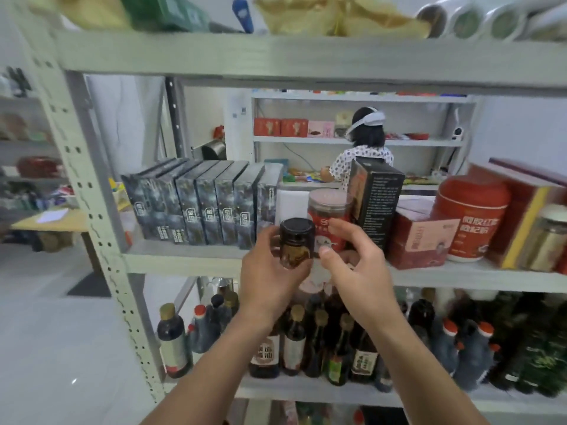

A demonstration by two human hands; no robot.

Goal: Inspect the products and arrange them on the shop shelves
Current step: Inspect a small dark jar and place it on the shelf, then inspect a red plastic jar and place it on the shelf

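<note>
My left hand grips a small dark jar with a black lid, fingers curled round its left side and under its base, holding it upright just in front of the middle shelf. My right hand hovers just beside the jar on the right, fingers loosely curved and spread and holding nothing; the thumb tip sits very near the glass, and I cannot tell whether it touches. Directly behind the jar stands a clear tub with a red label and a reddish lid, on the same shelf. Just right of the tub a tall black box leans at a tilt, and beside that a red carton sits in front of a red canister with white lettering. Further right a maroon box with a yellow edge stands next to a glass jar with pale contents. To the left of my hands a row of dark boxes stands upright, packed side by side. On the shelf below, dark sauce bottles crowd together, some with red caps. Through the rack, well behind, a person in a patterned top faces another set of shelves.
</note>
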